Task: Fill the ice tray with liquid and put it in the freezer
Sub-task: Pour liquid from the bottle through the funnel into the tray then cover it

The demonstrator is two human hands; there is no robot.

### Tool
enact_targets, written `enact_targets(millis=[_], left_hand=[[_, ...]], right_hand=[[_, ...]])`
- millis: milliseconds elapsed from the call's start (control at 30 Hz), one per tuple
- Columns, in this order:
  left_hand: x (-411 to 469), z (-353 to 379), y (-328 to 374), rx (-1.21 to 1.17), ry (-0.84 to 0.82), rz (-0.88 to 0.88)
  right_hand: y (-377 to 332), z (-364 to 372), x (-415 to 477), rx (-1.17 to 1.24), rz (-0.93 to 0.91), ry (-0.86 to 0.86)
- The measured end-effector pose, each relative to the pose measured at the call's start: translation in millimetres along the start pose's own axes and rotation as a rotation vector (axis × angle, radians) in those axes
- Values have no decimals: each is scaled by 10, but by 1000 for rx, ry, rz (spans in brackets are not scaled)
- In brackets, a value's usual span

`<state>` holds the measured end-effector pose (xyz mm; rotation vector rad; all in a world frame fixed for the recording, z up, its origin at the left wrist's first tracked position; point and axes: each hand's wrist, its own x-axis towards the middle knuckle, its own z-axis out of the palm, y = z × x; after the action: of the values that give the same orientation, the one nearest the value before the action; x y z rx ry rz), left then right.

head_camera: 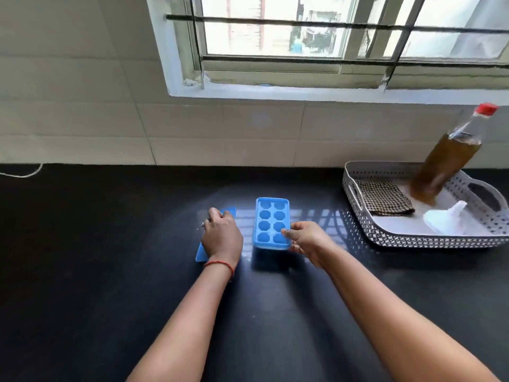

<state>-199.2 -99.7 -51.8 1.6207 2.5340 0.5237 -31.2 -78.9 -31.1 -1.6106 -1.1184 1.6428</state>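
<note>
- Eight empty hollows, in two rows of four, show in the blue ice tray [271, 221], which sits around the middle of the black counter [110, 244]. From the dark shadow under its near end it may be lifted slightly; I cannot tell for sure.
- Right hand [308, 239]: pinches the tray's near right corner, thumb on the rim.
- Left hand [221, 235]: lies over a flat blue lid [230, 211] just left of the tray, fingers curled at the lid's far edge, holding it.
- Handling, as a judgement: the tray looks like light, fairly stiff plastic, easy to carry empty. Once filled it will slosh, so both short ends or both long rims are the better hold, kept level.
- Liquid: a red-capped bottle [443, 166] of brown liquid stands in a perforated basket [429, 241] at the counter's right back, with a checked cloth [385, 198] and a white funnel-like piece [446, 220].
- Room: open counter lies left of, before and behind the tray. The basket is near on the right, and the tiled wall bounds the back edge.
</note>
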Motion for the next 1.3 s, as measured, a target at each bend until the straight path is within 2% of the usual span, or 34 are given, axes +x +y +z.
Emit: enact_targets(millis=[167,300,400,533,667,833,900,1033,1100,1167,1300], left_hand=[[91,144,3,16,-20,-103],[89,128,28,-78,-45,-161],[89,88,31,-173,14,-180],[144,-1,146,-290,98,-110],[252,-32,414,-420,131,4],[222,121,995,-531,59,140],[150,192,1274,-555,16,219],[28,306,1837,-560,-32,343],[-48,351,2136,-585,-43,380],[-124,408,2419,-620,-67,413],[-315,483,2942,-663,-152,441]], right_hand=[[-80,-60,279,-113,4,-72],[-41,-79,439,-214,-4,-113],[27,-69,485,-258,-14,-120],[29,-169,434,-355,-34,-116],[-137,-507,321,-450,-170,16],[-347,-1437,148,-383,-298,221],[-362,-1926,110,-500,-324,397],[-292,-2818,125,-870,-208,716],[-221,-3120,173,-976,-130,743],[-164,-3315,221,-976,-93,732],[-115,-3568,352,-874,-156,726]])
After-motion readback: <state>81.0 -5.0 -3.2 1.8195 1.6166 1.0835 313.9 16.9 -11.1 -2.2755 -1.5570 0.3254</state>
